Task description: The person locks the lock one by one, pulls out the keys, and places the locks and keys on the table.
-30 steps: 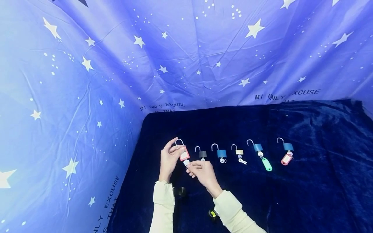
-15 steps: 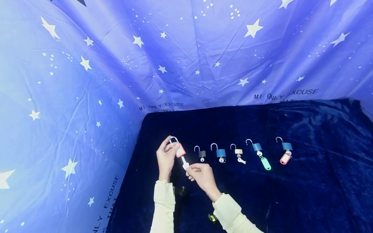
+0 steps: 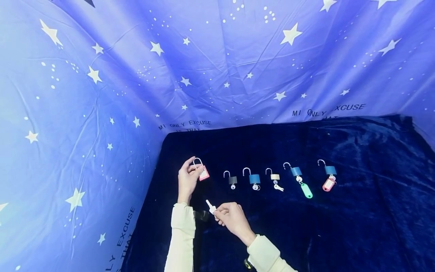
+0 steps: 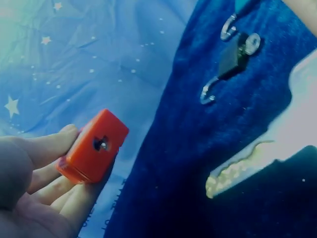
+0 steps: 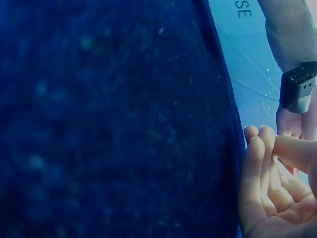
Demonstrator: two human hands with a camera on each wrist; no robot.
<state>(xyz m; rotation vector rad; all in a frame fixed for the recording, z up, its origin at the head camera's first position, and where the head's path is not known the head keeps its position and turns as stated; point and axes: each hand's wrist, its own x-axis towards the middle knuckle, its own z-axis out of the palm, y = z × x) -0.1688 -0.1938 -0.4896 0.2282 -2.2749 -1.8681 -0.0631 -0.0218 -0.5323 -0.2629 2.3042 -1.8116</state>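
Observation:
My left hand point(image 3: 187, 181) pinches a red padlock point(image 3: 204, 173) with its silver shackle up. The padlock's underside, with a bare keyhole, faces the left wrist view, where the red body point(image 4: 99, 148) sits between thumb and fingers. Lower and to the right, my right hand point(image 3: 232, 218) pinches a silver key point(image 3: 210, 207) by its head, blade pointing up and left, apart from the padlock. The key blade point(image 4: 237, 168) looms large in the left wrist view. In the right wrist view the right hand's fingers point(image 5: 265, 188) are bent against the thumb; the key is hidden there.
A row of padlocks with raised shackles and keys in them lies on the dark blue cloth point(image 3: 360, 226): black point(image 3: 232, 180), blue point(image 3: 254, 179), brass point(image 3: 275, 177), blue with green tag point(image 3: 306, 190), and blue with red tag point(image 3: 328, 185). A starry curtain point(image 3: 238, 60) hangs behind and at left.
The key has come out of the red padlock. My right hand has drawn it down and away, while my left hand has shifted up and left with the padlock.

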